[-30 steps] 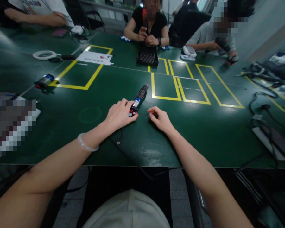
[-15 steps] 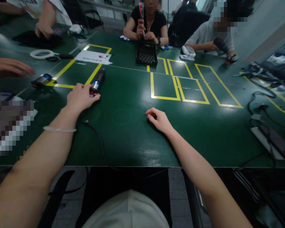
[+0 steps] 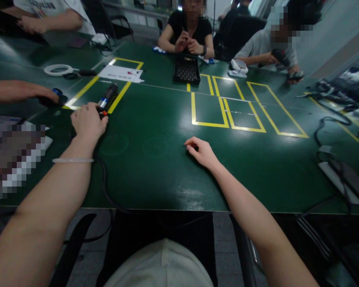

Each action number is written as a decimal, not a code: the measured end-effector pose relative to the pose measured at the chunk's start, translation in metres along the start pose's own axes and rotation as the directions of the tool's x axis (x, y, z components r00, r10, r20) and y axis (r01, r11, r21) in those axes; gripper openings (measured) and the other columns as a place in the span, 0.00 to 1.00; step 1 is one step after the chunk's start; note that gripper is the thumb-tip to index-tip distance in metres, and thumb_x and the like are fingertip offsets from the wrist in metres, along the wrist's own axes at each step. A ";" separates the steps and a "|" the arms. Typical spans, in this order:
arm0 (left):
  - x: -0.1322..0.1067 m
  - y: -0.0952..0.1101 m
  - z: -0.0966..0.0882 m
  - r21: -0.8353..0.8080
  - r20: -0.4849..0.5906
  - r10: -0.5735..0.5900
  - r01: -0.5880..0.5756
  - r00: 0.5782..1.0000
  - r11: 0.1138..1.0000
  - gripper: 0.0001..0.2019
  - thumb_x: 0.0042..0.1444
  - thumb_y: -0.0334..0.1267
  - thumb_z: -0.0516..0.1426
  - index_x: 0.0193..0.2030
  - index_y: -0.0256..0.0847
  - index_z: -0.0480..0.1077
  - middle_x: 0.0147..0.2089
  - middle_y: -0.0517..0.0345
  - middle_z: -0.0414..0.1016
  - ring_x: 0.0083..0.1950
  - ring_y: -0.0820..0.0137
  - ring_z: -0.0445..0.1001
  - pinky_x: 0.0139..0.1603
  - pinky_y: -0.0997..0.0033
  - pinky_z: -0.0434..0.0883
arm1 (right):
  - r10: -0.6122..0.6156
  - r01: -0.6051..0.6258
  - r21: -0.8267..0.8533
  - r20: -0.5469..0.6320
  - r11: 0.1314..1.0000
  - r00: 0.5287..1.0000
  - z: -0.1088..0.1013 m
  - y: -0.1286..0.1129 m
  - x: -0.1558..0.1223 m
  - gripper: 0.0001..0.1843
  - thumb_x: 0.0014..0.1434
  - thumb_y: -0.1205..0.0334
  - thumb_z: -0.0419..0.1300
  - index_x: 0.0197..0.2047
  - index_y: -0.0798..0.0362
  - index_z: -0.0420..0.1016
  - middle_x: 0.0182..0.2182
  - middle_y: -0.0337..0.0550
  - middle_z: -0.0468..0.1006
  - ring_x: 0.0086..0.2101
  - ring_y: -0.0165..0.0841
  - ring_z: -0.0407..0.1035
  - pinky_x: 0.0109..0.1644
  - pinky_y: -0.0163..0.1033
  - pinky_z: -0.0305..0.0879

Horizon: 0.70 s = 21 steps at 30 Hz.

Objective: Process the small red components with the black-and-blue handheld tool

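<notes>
My left hand (image 3: 89, 122) is closed round the rear of a power drill (image 3: 107, 99) lying over the green table at the left. The drill has a black front end, a silver and blue band and a red part by my thumb; my fingers hide its grip. A dark cable (image 3: 104, 179) runs from under my wrist to the near table edge. My right hand (image 3: 201, 150) rests on the tabletop with its fingers loosely curled and nothing visible in them.
Yellow tape (image 3: 211, 124) marks boxes on the green table (image 3: 155, 175). A black tray (image 3: 186, 71) stands before a person opposite. At left, another person's hand (image 3: 44, 91) touches a dark tool, near a white sheet (image 3: 119, 73). Cables (image 3: 318, 131) lie at right.
My left hand and the drill have moved left and turned a little. My right hand stays put. The other person's hand at left has come down onto the dark tool there.
</notes>
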<state>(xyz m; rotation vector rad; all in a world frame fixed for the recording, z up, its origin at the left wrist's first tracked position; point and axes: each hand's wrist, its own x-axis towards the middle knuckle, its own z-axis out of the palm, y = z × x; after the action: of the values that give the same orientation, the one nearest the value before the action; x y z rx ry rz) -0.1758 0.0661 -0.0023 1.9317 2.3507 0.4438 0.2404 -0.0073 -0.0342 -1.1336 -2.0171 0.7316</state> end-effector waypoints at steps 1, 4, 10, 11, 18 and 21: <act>-0.001 0.002 0.000 0.031 -0.034 -0.024 0.025 0.999 0.999 0.32 0.64 0.43 0.54 0.68 0.22 0.55 0.66 0.31 0.59 0.64 0.47 0.58 0.64 0.47 0.51 | 0.000 0.000 -0.003 0.000 1.000 1.000 0.000 0.000 0.000 0.07 0.62 0.63 0.56 0.41 0.52 0.75 0.33 0.41 0.79 0.34 0.33 0.73 0.43 0.39 0.67; -0.003 0.007 0.001 0.129 -0.135 -0.051 0.069 0.990 0.989 0.28 0.64 0.46 0.55 0.62 0.25 0.63 0.61 0.35 0.66 0.58 0.53 0.64 0.59 0.56 0.59 | 0.006 -0.006 -0.012 0.005 1.000 1.000 0.000 -0.001 0.000 0.07 0.62 0.63 0.56 0.41 0.52 0.75 0.33 0.41 0.79 0.34 0.33 0.73 0.43 0.39 0.67; -0.005 0.004 0.000 0.131 -0.163 -0.029 0.051 0.986 0.990 0.24 0.71 0.46 0.46 0.62 0.27 0.65 0.61 0.42 0.65 0.57 0.58 0.65 0.57 0.58 0.60 | 0.005 -0.004 -0.009 0.013 1.000 1.000 -0.001 -0.002 0.000 0.07 0.62 0.63 0.56 0.41 0.52 0.75 0.34 0.42 0.80 0.35 0.34 0.73 0.44 0.40 0.67; -0.005 0.005 0.000 0.116 -0.186 -0.023 0.045 0.982 0.992 0.23 0.72 0.46 0.45 0.62 0.28 0.65 0.62 0.43 0.65 0.58 0.58 0.64 0.58 0.59 0.60 | 0.005 -0.005 -0.007 0.013 1.000 1.000 -0.001 -0.003 0.000 0.07 0.62 0.63 0.57 0.41 0.52 0.75 0.34 0.42 0.79 0.35 0.34 0.73 0.43 0.40 0.67; -0.018 0.044 -0.005 -0.344 -0.042 0.214 -0.215 0.976 0.914 0.21 0.68 0.43 0.51 0.62 0.31 0.67 0.54 0.50 0.76 0.49 0.67 0.72 0.56 0.67 0.67 | 0.009 -0.009 -0.014 0.020 1.000 1.000 0.000 -0.003 0.000 0.07 0.62 0.63 0.57 0.41 0.51 0.75 0.34 0.41 0.79 0.34 0.34 0.73 0.43 0.40 0.67; -0.042 0.083 -0.012 -0.547 0.090 0.458 -0.340 0.885 0.765 0.22 0.66 0.45 0.54 0.61 0.35 0.71 0.52 0.50 0.78 0.50 0.65 0.76 0.56 0.66 0.69 | -0.003 0.003 0.006 0.025 1.000 1.000 0.001 -0.003 -0.001 0.07 0.63 0.62 0.57 0.42 0.52 0.75 0.34 0.42 0.79 0.35 0.34 0.73 0.43 0.39 0.67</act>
<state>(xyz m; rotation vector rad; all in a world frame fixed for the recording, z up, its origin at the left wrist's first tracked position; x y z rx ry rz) -0.0910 0.0378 0.0259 2.0561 1.4585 0.7556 0.2385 -0.0099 -0.0324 -1.1229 -2.0351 0.7535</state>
